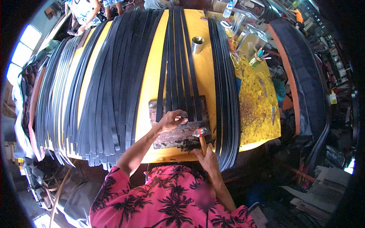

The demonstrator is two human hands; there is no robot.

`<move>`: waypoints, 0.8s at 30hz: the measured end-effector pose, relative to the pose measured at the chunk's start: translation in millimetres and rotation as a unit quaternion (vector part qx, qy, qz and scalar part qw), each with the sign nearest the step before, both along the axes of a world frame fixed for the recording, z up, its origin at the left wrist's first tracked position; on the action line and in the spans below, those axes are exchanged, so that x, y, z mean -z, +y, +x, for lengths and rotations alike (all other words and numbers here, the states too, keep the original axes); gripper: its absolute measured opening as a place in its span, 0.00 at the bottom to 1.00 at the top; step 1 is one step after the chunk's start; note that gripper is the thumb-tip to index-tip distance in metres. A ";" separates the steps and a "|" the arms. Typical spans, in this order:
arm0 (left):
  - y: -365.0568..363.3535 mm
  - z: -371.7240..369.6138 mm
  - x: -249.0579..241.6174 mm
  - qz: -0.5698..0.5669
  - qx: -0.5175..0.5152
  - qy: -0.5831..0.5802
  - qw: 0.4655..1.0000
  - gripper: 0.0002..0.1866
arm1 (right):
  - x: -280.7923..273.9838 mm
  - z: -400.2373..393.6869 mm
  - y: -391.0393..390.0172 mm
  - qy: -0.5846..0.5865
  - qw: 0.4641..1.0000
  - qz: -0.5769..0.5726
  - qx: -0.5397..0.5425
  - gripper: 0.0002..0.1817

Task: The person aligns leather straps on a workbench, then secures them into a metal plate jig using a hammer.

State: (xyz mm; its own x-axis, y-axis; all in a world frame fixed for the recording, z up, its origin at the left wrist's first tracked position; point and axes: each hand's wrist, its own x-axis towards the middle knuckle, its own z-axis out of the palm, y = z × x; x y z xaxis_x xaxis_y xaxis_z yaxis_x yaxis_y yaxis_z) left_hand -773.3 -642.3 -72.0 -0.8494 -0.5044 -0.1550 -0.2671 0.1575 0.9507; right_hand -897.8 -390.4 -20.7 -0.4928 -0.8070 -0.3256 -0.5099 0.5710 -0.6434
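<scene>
My left hand (173,121) is closed around a short metal punch (183,114), with its round top showing above the fingers. It stands over the lower ends of several black straps (176,83) that lie on a worn, dark block (163,136). The punch's lower end is hidden. In my right hand (208,159) is a hammer (200,132), gripped by its wooden handle. Its red and silver head is just below and to the right of the punch, apart from it. Small dark scraps lie along the block's near edge.
Bundles of black straps (110,83) cover the left of the yellow table (152,72); more straps (227,98) lie right of the block. A metal cup (197,45), a pen holder (258,57) and a clear bottle (229,9) stand farther back. Another person (81,13) is at the far left.
</scene>
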 end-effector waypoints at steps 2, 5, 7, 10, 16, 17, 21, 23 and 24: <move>1.3 1.1 0.1 -0.005 -0.009 -0.002 1.000 0.14 | 4.5 -0.1 1.6 0.030 0.999 -0.010 -0.007 0.37; 0.0 0.8 0.8 -0.019 -0.002 -0.015 1.000 0.15 | 5.8 -1.2 0.9 0.028 0.999 -0.019 -0.008 0.37; 0.9 1.2 1.4 -0.022 -0.008 0.001 1.000 0.15 | -0.6 -4.4 -1.4 0.008 1.000 0.015 -0.018 0.40; 2.7 2.2 -2.0 -0.032 -0.015 0.010 0.999 0.16 | 1.2 -4.8 0.3 0.008 0.999 0.040 -0.028 0.44; 3.6 2.6 1.4 -0.037 -0.020 0.036 0.998 0.17 | 16.8 -1.9 4.7 0.077 0.995 -0.056 -0.019 0.34; 3.7 2.5 1.5 -0.037 -0.022 0.036 0.998 0.18 | 11.9 -1.8 2.2 0.072 0.996 -0.046 -0.020 0.34; 6.8 3.3 2.8 -0.036 -0.026 0.031 0.999 0.15 | -1.4 -4.8 -3.7 0.019 0.998 0.059 -0.034 0.43; 9.3 5.3 5.8 -0.066 -0.026 0.038 0.997 0.12 | 1.9 -3.4 -2.3 0.040 0.999 0.026 -0.027 0.41; 10.7 7.1 9.4 -0.066 -0.026 0.039 0.997 0.12 | 1.6 -2.1 -1.5 0.041 0.998 0.026 -0.027 0.41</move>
